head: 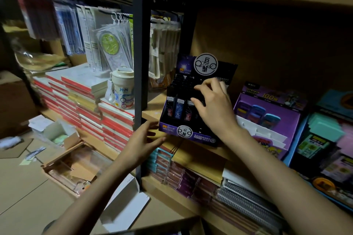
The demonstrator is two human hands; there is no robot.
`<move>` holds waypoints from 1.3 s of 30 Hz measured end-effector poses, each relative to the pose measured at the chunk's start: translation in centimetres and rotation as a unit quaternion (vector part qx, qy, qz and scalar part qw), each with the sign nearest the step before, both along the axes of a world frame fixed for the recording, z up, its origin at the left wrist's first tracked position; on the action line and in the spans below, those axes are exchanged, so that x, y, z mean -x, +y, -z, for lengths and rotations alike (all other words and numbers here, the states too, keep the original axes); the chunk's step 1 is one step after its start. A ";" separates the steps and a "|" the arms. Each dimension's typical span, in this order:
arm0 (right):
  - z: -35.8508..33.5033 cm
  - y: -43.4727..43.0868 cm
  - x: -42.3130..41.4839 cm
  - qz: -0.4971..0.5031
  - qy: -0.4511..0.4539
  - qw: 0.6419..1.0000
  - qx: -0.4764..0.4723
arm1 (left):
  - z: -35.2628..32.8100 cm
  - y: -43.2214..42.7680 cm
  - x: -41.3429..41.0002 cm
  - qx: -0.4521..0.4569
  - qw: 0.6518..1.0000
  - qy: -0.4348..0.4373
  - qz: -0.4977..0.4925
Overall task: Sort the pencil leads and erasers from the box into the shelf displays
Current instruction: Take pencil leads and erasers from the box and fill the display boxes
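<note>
1. The lead cases (pixel 178 108) stand upright in rows inside the dark display box (pixel 193 135), which sits on the shelf (pixel 152 103) near its front edge. The right-hand slots look dark and possibly unfilled.
2. The right hand (pixel 214 105) is over the middle rows, fingers and thumb curled as if pinching dark cases. How many it holds is hard to tell.
3. Lower them straight down into a free slot, labels facing forward like those in the front row. Tilting would likely knock the neighbouring cases.
4. The left hand (pixel 145 137) is spread open with straight fingers at the box's front left corner, holding nothing. Pressing it there should stop the box from sliding as cases go in.
5. Keep the elbow clear of the purple display (pixel 267 120) just beside it.
6. More stock probably comes from the open cardboard box (pixel 76 160) on the floor.
</note>
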State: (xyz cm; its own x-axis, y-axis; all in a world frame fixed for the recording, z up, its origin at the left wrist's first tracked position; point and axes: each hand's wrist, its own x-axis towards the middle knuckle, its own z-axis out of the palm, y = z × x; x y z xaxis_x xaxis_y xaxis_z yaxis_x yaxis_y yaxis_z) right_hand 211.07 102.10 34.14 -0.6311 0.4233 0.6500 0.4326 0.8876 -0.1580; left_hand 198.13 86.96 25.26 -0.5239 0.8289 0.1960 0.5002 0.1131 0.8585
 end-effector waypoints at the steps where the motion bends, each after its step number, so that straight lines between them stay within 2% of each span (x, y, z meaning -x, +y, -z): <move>1: 0.0 -0.3 -0.9 -0.009 -0.003 1.000 0.009 | 0.4 -0.8 -0.2 0.012 1.000 0.001 -0.004; 5: 2.2 -2.3 -4.9 -0.092 -0.035 0.987 0.127 | 4.0 -4.2 -1.3 0.080 0.997 0.007 -0.004; 7: 5.2 -3.3 -6.7 -0.124 -0.109 0.968 0.188 | 7.1 -5.9 -2.7 0.125 0.992 -0.013 -0.005; 11: 13.6 -5.3 -9.5 -0.152 -0.253 0.922 0.252 | 15.3 -9.1 -6.3 0.218 0.973 -0.081 0.002; 14: 20.8 -6.6 -11.4 -0.151 -0.333 0.869 0.334 | 21.5 -11.9 -9.1 0.282 0.950 -0.134 -0.001; 17: 28.0 -7.5 -12.7 -0.132 -0.405 0.823 0.375 | 26.9 -14.6 -11.1 0.316 0.931 -0.176 -0.046; 22: 37.3 -9.5 -13.5 -0.102 -0.439 0.772 0.448 | 33.5 -17.9 -11.0 0.362 0.918 -0.127 -0.102; 25: 41.4 -10.0 -13.1 -0.073 -0.438 0.774 0.451 | 35.8 -18.8 -10.0 0.390 0.906 -0.081 -0.140; 29: 44.7 -9.6 -11.1 -0.035 -0.409 0.793 0.450 | 38.1 -18.3 -8.7 0.394 0.900 -0.086 -0.167; 31: 45.8 -8.9 -10.0 -0.015 -0.402 0.801 0.444 | 39.2 -18.0 -8.8 0.413 0.895 -0.058 -0.155; 34: 47.3 -7.9 -9.3 -0.004 -0.427 0.794 0.432 | 40.3 -17.5 -9.7 0.435 0.889 -0.006 -0.142; 39: 48.9 -8.8 -10.5 0.011 -0.479 0.782 0.399 | 40.6 -17.6 -12.6 0.408 0.906 0.074 -0.088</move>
